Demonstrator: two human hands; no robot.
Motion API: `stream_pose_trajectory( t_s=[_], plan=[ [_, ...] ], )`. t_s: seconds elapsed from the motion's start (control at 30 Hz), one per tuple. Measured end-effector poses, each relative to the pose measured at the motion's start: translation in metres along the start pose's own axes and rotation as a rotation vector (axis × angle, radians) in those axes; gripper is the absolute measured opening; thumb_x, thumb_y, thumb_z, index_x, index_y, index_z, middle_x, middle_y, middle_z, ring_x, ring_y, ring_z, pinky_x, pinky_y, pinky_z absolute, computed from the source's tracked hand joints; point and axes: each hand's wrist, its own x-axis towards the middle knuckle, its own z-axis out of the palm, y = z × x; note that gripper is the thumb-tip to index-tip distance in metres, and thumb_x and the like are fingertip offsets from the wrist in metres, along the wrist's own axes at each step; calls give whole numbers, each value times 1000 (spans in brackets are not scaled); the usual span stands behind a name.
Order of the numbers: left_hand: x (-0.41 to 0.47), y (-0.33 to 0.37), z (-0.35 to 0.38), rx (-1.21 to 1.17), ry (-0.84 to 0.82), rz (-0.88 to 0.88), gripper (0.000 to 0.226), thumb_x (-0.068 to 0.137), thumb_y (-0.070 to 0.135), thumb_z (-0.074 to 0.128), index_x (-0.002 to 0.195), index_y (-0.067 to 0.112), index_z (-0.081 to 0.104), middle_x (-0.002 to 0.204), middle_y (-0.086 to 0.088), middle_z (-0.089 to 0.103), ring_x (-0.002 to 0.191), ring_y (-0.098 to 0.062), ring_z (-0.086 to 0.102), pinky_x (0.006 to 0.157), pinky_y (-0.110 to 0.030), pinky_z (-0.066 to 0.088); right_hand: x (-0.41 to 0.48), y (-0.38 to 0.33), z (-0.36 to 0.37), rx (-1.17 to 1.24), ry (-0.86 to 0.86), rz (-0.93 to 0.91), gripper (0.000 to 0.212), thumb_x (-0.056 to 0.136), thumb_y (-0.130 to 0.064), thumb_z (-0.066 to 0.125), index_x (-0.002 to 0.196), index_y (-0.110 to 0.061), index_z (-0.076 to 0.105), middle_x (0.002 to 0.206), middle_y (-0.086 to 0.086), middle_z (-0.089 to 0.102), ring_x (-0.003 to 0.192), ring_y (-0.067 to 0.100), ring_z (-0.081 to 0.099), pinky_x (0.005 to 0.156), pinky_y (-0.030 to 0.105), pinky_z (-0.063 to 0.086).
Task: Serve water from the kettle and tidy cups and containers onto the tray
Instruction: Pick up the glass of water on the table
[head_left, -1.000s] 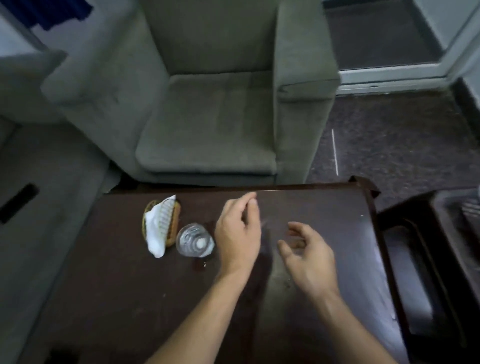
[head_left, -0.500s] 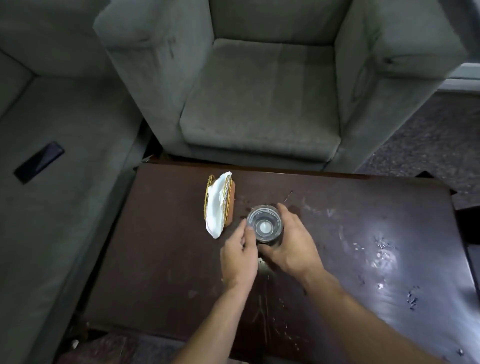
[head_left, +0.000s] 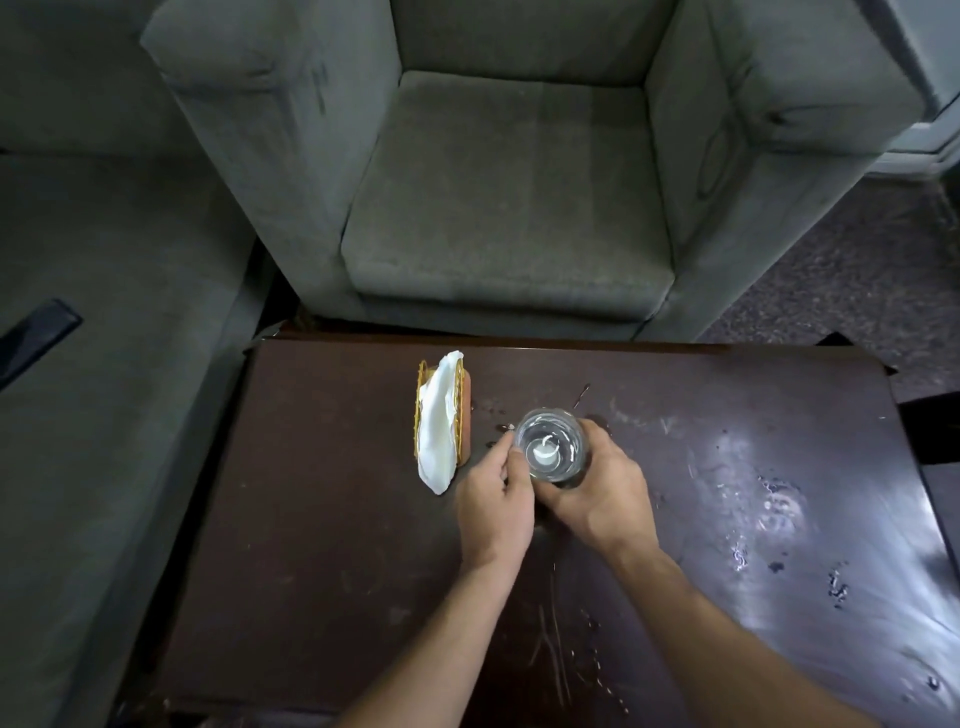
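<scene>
**Counter status: 1 glass, 2 hands on it, no tray or kettle in shot**

Dark wooden counter (head_left: 311, 519) in front of a grey armchair (head_left: 509, 208), sofa (head_left: 104, 415) to the left with a flat dark object (head_left: 36, 338) on the cushion (can't ID it). The right half of the counter has wet streaks and droplets.

Task item: clear glass (head_left: 550, 447), upright, standing on the counter mid-left, just beside a wire napkin holder (head_left: 441, 415) with a white napkin. They sit close but apart. The glass looks to have water in it; level unreadable from above.

Hands:
- right hand (head_left: 602, 499): fingers curled round the right and near side of the glass, gripping.
- left hand (head_left: 496, 512): curled fingertips against the left wall near the rim, holding from that side.

My read on the step: tidy phase, glass grasped for pickup. Whether it has left the surface I can't tell.

Next move, judged:
- lift straight up and keep it level, since the rim is open and liquid is likely inside.
- clear the napkin holder on the left.
- tray is out of frame, so find it first and then carry.
- the wet counter means the glass wall may be slick. Keep the 2-hand grip or take a firm full wrap with the right.
</scene>
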Motion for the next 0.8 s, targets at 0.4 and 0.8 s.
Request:
stream_pose_trajectory(
  t_s=[0.4, 0.8],
  plan=[
    [15, 10, 0, 34, -118, 60, 39, 105, 32, 50, 141, 22, 63, 118, 14, 74, 110, 0, 66, 97, -17, 48, 12, 4, -7, 20, -26, 83, 85, 63, -45, 89, 137, -36, 49, 129, -11, 63, 120, 12, 60, 103, 39, 53],
    [39, -4, -68, -135, 432, 211, 35, 104, 26, 47, 129, 16, 69, 126, 7, 64, 111, -3, 63, 91, -6, 42, -32, -86, 33, 275, 109, -151, 51, 85, -16, 52, 136, -18, 59, 138, -11, 56, 126, 8, 55, 108, 34, 46]
  ],
)
